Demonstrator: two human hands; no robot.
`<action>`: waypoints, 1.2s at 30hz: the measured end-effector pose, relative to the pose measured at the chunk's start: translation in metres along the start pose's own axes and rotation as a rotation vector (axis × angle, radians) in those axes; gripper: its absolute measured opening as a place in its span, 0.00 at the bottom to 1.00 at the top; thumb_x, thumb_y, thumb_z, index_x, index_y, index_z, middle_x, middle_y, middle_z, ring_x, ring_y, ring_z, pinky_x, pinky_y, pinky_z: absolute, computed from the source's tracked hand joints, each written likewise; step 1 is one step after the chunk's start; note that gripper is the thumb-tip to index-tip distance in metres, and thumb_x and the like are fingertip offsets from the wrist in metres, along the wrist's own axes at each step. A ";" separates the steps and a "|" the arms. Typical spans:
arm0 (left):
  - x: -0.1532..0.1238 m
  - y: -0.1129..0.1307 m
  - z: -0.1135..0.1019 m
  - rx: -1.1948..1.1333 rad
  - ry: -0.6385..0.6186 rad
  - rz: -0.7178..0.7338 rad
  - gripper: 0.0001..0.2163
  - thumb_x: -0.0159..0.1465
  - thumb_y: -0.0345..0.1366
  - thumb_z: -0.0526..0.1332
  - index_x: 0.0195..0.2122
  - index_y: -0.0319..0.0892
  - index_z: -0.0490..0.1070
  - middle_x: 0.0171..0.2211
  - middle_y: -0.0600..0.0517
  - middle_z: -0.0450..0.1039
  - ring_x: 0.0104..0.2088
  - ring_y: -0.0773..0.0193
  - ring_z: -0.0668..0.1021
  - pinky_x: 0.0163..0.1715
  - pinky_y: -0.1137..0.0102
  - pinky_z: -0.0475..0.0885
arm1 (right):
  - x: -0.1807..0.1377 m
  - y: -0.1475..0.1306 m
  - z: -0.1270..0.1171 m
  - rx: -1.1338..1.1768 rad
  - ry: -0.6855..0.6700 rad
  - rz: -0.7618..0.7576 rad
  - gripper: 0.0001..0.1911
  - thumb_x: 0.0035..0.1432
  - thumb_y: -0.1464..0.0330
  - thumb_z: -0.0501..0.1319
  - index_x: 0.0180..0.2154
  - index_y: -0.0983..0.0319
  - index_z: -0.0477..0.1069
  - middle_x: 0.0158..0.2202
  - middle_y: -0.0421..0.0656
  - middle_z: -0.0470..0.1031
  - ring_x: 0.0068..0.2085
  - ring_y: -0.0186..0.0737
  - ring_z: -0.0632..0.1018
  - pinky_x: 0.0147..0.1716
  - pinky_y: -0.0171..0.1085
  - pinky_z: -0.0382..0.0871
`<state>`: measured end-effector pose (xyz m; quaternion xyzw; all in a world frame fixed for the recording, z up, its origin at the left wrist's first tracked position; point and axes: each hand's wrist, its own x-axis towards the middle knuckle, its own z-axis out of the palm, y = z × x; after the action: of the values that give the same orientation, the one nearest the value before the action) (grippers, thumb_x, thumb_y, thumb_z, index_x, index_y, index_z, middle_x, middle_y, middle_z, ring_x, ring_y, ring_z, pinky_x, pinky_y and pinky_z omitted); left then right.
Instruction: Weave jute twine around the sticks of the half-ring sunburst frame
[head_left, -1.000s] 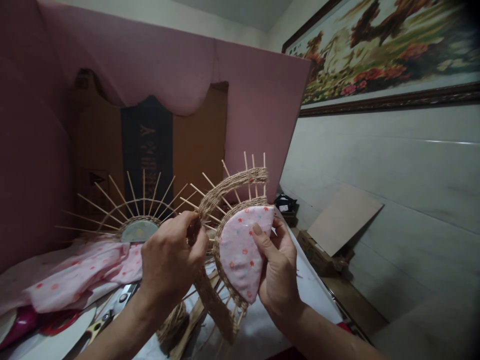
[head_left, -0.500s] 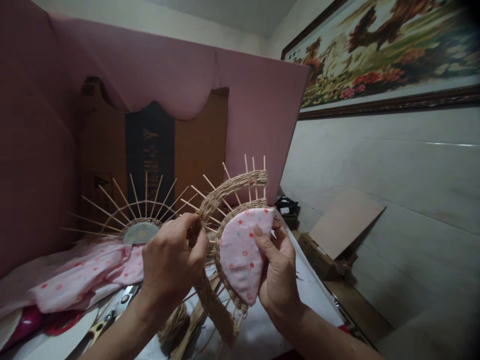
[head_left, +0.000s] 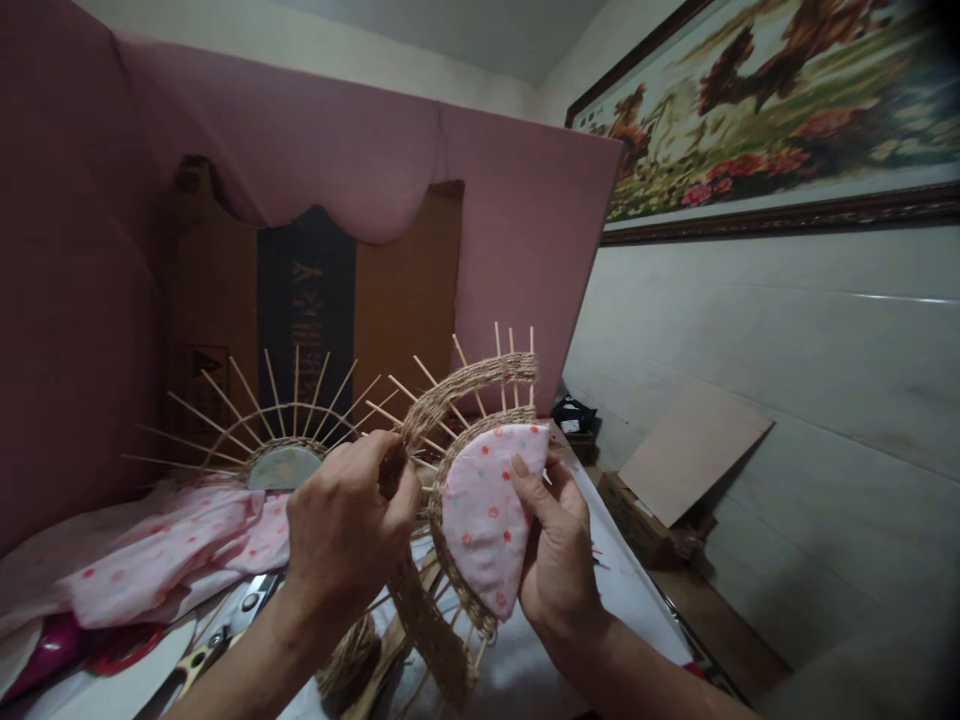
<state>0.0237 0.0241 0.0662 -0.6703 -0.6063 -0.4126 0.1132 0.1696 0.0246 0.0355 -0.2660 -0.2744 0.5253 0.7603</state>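
Observation:
I hold a half-round woven piece (head_left: 480, 520) in front of me: a pink flowered fabric half-disc with thin wooden sticks fanning out and a band of jute cord woven across them. My right hand (head_left: 559, 555) grips the fabric half-disc, thumb on its face. My left hand (head_left: 349, 525) is closed on the woven jute band (head_left: 431, 405) at its left side. A strip of the woven band hangs down between my wrists.
A second stick fan (head_left: 281, 440) with a pale half-disc stands behind, by pink flowered cloth (head_left: 165, 550). Scissors (head_left: 217, 635) and a jute roll (head_left: 349, 650) lie on the white table. A pink board and cardboard stand behind; cardboard boxes (head_left: 660, 500) lie on the floor by the right-hand wall.
My hands and the woven piece keep the same hold. The view has shifted slightly, so everything sits a little lower in the picture.

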 end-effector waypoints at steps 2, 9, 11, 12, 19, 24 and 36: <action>0.000 0.000 0.000 -0.004 0.000 0.003 0.06 0.57 0.34 0.58 0.35 0.43 0.72 0.29 0.52 0.73 0.31 0.59 0.75 0.31 0.66 0.65 | 0.000 0.000 -0.001 0.001 -0.005 0.003 0.17 0.47 0.68 0.67 0.40 0.60 0.66 0.34 0.39 0.74 0.32 0.34 0.75 0.33 0.35 0.71; 0.000 -0.001 0.000 -0.029 -0.016 0.007 0.05 0.58 0.34 0.58 0.34 0.44 0.71 0.30 0.52 0.74 0.32 0.58 0.75 0.31 0.66 0.65 | 0.003 0.001 -0.001 -0.018 0.021 -0.002 0.17 0.46 0.68 0.67 0.39 0.60 0.67 0.34 0.39 0.74 0.32 0.34 0.75 0.33 0.34 0.71; 0.000 -0.001 -0.001 -0.035 -0.014 0.013 0.06 0.59 0.35 0.58 0.35 0.43 0.72 0.30 0.52 0.75 0.33 0.58 0.75 0.31 0.66 0.65 | 0.003 0.001 0.000 -0.014 0.024 -0.003 0.17 0.46 0.68 0.67 0.40 0.59 0.67 0.34 0.39 0.74 0.32 0.34 0.75 0.33 0.34 0.71; 0.000 -0.001 -0.001 -0.037 -0.014 0.013 0.06 0.59 0.35 0.58 0.35 0.43 0.72 0.30 0.52 0.75 0.33 0.57 0.75 0.31 0.65 0.65 | 0.003 0.001 0.000 -0.011 0.027 -0.005 0.17 0.46 0.68 0.67 0.40 0.59 0.67 0.35 0.39 0.74 0.32 0.34 0.75 0.33 0.34 0.71; 0.002 0.000 -0.002 -0.066 -0.064 -0.009 0.07 0.59 0.35 0.58 0.37 0.43 0.72 0.33 0.51 0.76 0.35 0.57 0.75 0.33 0.65 0.66 | 0.004 0.000 -0.001 -0.004 0.012 -0.015 0.17 0.47 0.68 0.67 0.41 0.59 0.68 0.36 0.39 0.74 0.34 0.34 0.75 0.36 0.36 0.72; 0.003 0.000 -0.003 -0.077 -0.115 -0.028 0.08 0.59 0.34 0.58 0.38 0.43 0.72 0.34 0.50 0.76 0.36 0.56 0.75 0.34 0.64 0.67 | 0.006 0.001 -0.002 -0.027 0.027 -0.011 0.17 0.46 0.67 0.67 0.40 0.59 0.68 0.35 0.38 0.73 0.33 0.35 0.75 0.37 0.38 0.72; 0.003 -0.004 -0.001 -0.151 -0.109 -0.003 0.09 0.61 0.37 0.57 0.40 0.43 0.73 0.37 0.49 0.76 0.37 0.57 0.75 0.35 0.64 0.66 | 0.010 0.002 -0.005 -0.041 0.026 -0.032 0.18 0.47 0.67 0.67 0.41 0.60 0.68 0.36 0.39 0.73 0.34 0.35 0.75 0.35 0.36 0.71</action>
<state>0.0192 0.0264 0.0676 -0.6974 -0.5798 -0.4202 0.0288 0.1746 0.0338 0.0319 -0.2839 -0.2794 0.5039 0.7665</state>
